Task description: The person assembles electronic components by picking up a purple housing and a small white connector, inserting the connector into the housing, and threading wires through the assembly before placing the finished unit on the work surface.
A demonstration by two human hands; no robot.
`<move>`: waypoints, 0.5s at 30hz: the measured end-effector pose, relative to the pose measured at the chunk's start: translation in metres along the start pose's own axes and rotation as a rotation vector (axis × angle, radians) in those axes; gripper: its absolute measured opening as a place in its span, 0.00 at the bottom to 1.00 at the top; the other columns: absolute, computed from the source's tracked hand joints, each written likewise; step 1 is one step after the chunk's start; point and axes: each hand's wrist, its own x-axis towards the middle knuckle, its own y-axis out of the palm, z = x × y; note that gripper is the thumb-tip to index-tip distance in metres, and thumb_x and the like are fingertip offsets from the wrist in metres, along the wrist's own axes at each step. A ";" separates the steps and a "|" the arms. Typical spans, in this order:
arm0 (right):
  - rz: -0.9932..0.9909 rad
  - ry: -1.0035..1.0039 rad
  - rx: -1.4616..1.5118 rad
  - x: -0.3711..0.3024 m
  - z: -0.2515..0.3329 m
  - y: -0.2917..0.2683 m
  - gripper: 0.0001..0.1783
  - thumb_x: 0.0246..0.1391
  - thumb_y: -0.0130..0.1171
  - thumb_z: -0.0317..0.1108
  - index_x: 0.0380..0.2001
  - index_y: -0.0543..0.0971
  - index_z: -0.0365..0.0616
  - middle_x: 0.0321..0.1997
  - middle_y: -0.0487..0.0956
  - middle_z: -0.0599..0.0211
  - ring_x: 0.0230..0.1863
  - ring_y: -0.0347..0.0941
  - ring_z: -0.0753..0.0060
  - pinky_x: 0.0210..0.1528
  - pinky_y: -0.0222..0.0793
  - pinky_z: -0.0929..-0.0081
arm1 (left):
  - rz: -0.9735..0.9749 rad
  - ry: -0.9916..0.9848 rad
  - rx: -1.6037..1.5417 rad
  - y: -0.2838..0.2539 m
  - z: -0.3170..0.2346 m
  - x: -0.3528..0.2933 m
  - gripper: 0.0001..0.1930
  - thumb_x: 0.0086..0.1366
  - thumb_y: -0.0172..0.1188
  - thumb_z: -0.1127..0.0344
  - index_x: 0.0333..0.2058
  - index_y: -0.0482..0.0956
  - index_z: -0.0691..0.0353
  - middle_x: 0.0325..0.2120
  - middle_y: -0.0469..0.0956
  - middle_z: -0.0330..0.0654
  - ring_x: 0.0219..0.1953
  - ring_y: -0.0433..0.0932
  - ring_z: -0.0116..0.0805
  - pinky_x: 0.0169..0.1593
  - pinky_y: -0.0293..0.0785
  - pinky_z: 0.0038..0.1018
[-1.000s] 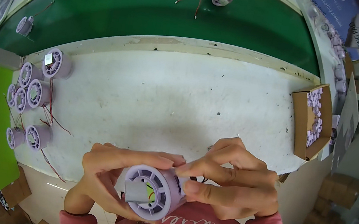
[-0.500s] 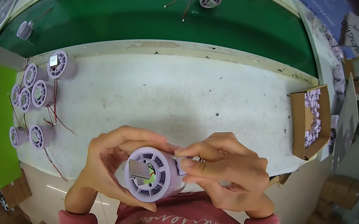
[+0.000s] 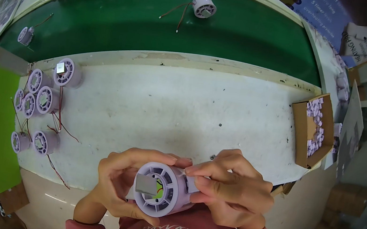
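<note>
A lavender round plastic housing (image 3: 172, 193) with a spoked ring and a flat silvery square piece (image 3: 146, 184) on its open end is in front of my body. My left hand (image 3: 115, 181) wraps round it from the left, thumb below and fingers above. On its right side, my right hand (image 3: 236, 191) pinches a small lavender piece (image 3: 191, 185) against the wall; the fingertips partly cover this piece. Inside the ring, a green part and red wire show.
Several similar lavender housings (image 3: 47, 100) with trailing wires stand at the left of the white table (image 3: 147, 104). Beyond lies a green belt (image 3: 127, 11) carrying two more units, one being a housing (image 3: 204, 6). A cardboard box (image 3: 299, 132) of small lavender pieces sits at the right.
The view has shifted slightly, so the table appears lower. Both hands and the housing sit a little lower and further right in the picture. The grip on the housing is unchanged.
</note>
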 end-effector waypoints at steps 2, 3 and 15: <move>-0.001 -0.001 -0.057 0.000 0.002 0.001 0.20 0.30 0.76 0.22 0.32 0.82 0.32 0.31 0.84 0.50 0.29 0.73 0.65 0.32 0.70 0.73 | 0.055 0.050 0.047 -0.001 -0.001 0.003 0.43 0.38 0.82 0.67 0.53 0.70 0.77 0.50 0.75 0.63 0.53 0.77 0.50 0.56 0.76 0.39; -0.013 -0.019 -0.050 -0.001 0.001 0.001 0.19 0.30 0.75 0.22 0.31 0.82 0.33 0.31 0.84 0.51 0.29 0.72 0.66 0.32 0.70 0.73 | 0.053 0.054 0.046 -0.002 -0.002 0.005 0.43 0.38 0.82 0.67 0.53 0.70 0.77 0.50 0.75 0.63 0.53 0.77 0.50 0.56 0.76 0.39; -0.222 0.240 0.271 -0.012 -0.010 0.020 0.14 0.43 0.70 0.17 0.37 0.82 0.30 0.40 0.83 0.48 0.36 0.79 0.67 0.41 0.75 0.76 | -0.194 -0.195 -0.040 0.006 -0.010 0.012 0.54 0.25 0.83 0.45 0.49 0.72 0.76 0.44 0.79 0.56 0.46 0.80 0.42 0.52 0.78 0.35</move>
